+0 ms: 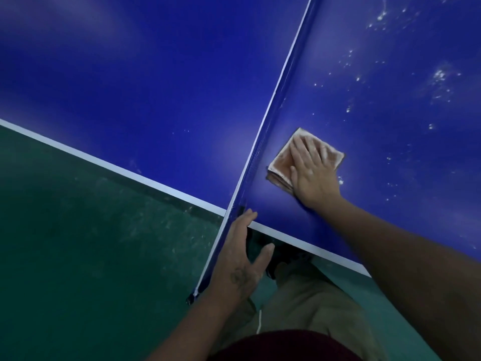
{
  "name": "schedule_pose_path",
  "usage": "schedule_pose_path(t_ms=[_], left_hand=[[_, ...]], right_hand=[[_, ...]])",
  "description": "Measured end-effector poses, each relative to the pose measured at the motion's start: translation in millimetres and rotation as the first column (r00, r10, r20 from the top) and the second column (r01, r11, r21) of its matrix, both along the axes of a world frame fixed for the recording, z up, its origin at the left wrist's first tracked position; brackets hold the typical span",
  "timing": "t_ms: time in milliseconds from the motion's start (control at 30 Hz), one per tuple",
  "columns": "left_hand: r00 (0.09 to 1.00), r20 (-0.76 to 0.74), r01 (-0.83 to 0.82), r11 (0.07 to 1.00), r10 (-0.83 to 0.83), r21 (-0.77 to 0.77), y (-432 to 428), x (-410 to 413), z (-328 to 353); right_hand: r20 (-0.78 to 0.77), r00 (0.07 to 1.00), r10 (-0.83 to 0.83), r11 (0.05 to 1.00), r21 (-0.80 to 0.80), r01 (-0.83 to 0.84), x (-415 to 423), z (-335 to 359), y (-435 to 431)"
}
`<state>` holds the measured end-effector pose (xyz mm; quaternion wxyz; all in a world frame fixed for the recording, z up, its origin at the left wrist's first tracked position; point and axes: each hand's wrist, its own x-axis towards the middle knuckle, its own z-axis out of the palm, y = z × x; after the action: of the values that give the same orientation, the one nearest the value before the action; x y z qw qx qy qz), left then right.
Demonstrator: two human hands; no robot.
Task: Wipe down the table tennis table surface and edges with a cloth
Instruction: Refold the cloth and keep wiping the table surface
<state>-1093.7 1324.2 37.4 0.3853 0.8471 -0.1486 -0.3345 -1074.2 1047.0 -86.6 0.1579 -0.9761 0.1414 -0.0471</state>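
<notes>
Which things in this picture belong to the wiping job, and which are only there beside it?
Belong to the job:
- cloth
- right hand, flat on the cloth
- blue table top
- white specks on it
- white edge line

Only there:
- net, with the left hand at its end
- green floor

A games hall, this: blue table tennis table [130, 87] at twelve o'clock, net [256, 157] across it, green sports flooring [78, 243] at eight.

The blue table [156, 74], white-lined at its edges, carries one folded tan cloth [282, 162] under my right hand [313, 175], beside the net [261, 147]. White specks [440, 76] dot the surface.
</notes>
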Motion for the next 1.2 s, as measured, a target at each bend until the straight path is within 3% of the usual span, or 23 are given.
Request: schedule_pose_path(t_ms=[167, 300, 400, 567, 767, 1033, 1200], left_hand=[[1.0, 0.009, -0.006, 0.998, 0.005, 0.067, -4, -5, -7], [1.0, -0.001, 0.02, 0.994, -0.02, 0.107, -3, -3, -13], [0.997, -0.015, 0.077, 0.991, -0.076, 0.108, -6, 0, -19], [0.978, 0.03, 0.199, 0.969, -0.205, 0.15, -31, 6, -41], [0.978, 0.12, 0.148, 0.976, -0.168, 0.162, -58, 21, -71], [0.958, 0.28, -0.076, 0.996, 0.058, 0.053, -66, 37, -90], [0.954, 0.296, -0.066, 0.996, 0.048, 0.051, -75, 40, -99]], right_hand=[[-0.06, 0.99, 0.129, 0.974, 0.194, -0.116, -10, 8, 72], [0.019, 0.976, 0.215, 0.962, 0.171, -0.215, -36, -5, 113], [0.038, 0.987, 0.155, 0.977, 0.14, -0.159, -45, -6, 87], [-0.022, 0.995, -0.097, 0.994, 0.039, 0.098, -81, -6, -2], [-0.107, 0.985, -0.138, 0.99, -0.022, 0.136, -115, -1, -46], [-0.006, 0.997, 0.078, 0.995, 0.064, -0.077, -3, 1, 31], [0.053, 0.992, 0.118, 0.993, 0.006, -0.118, 46, -5, -20]])
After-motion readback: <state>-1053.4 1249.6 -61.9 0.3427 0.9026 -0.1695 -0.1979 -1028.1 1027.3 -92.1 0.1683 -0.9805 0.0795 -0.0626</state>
